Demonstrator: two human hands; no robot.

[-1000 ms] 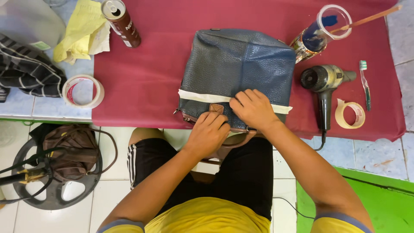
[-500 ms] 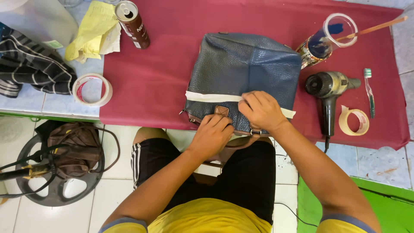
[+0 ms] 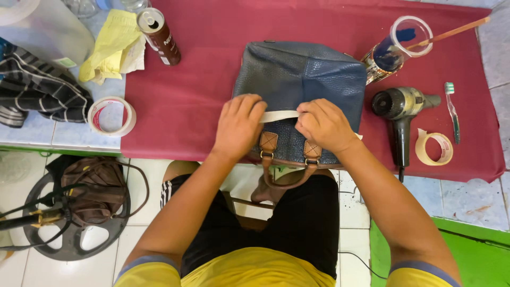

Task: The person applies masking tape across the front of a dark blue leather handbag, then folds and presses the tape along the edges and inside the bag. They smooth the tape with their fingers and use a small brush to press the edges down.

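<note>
A dark blue leather handbag (image 3: 300, 74) with brown handles (image 3: 287, 165) lies on the red cloth (image 3: 212, 79), its handle end hanging over the near edge. A strip of cream masking tape (image 3: 280, 115) runs across the bag. My left hand (image 3: 239, 125) presses flat on the tape's left part. My right hand (image 3: 325, 125) presses on its right part, fingers curled over the tape.
On the cloth: a brown spray can (image 3: 159, 36), a glass jar with a brush (image 3: 396, 48), a hair dryer (image 3: 401, 109), a toothbrush (image 3: 451, 111), a tape roll (image 3: 434, 147). To the left: another tape roll (image 3: 110, 116), yellow cloth (image 3: 111, 45), striped fabric (image 3: 40, 90). Brown bag (image 3: 93, 188) on the floor.
Both hands moved up and apart along the tape strip. The bag's brown handles, earlier covered by my hands, now show below them.
</note>
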